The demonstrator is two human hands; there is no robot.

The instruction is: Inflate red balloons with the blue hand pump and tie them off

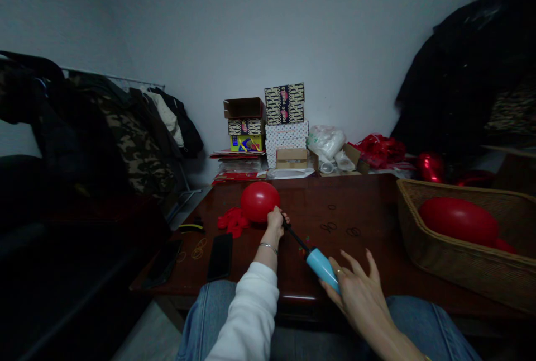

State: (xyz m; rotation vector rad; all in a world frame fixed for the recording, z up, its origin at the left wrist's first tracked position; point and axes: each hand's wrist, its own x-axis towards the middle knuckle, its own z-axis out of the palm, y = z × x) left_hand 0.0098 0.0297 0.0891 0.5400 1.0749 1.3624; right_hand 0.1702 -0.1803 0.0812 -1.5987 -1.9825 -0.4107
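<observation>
A partly inflated red balloon (258, 202) sits at the tip of a blue hand pump (322, 269) with a black rod. My left hand (275, 221) is closed around the balloon's neck where it meets the pump's black end; the nozzle itself is hidden by the fingers. Thumb and index finger of my right hand (360, 288) hold the blue barrel near its lower end, the other fingers spread away from it. Just left of the balloon lies a pile of flat red balloons (233, 221) on the brown table (360, 199).
On the right stands a wicker basket (460, 263) with a large red balloon (458, 219) inside. Dark rubber bands (329, 227) and yellowish ones (199, 248) lie about. A black phone (220, 257) is near the front edge. Stacked boxes (286, 136) line the back.
</observation>
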